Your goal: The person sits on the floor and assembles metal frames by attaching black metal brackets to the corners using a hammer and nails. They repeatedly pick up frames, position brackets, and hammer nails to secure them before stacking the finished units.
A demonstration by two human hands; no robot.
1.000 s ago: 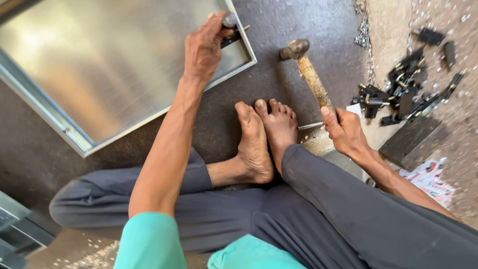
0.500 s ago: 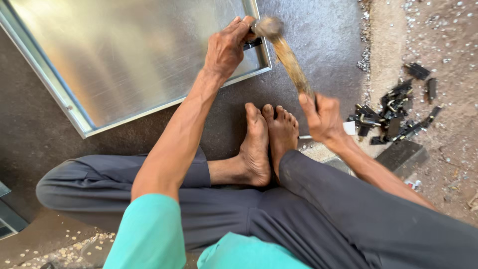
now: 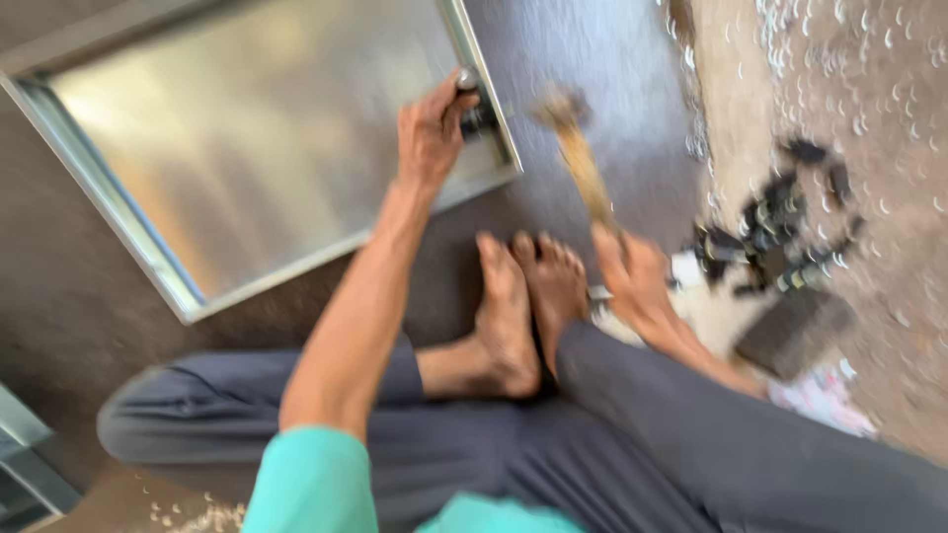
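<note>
I sit on the floor with my bare feet together. My left hand (image 3: 433,128) grips a short metal punch (image 3: 466,79) held upright on the right rim of a shiny sheet-metal panel (image 3: 247,158). A small dark fitting (image 3: 480,118) sits at that rim beside my fingers. My right hand (image 3: 637,281) is shut on the wooden handle of a hammer (image 3: 578,158). The hammer head (image 3: 555,107) is raised a little to the right of the punch and is blurred by motion.
A heap of small black metal parts (image 3: 780,237) lies on the floor at the right. A dark flat block (image 3: 795,331) rests near my right knee, with a scrap of printed paper (image 3: 820,395) beside it. Pale shavings speckle the ground.
The hammer head has drawn back to the right, off the punch it met half a second ago. My left hand stays on the punch. The view has shifted.
</note>
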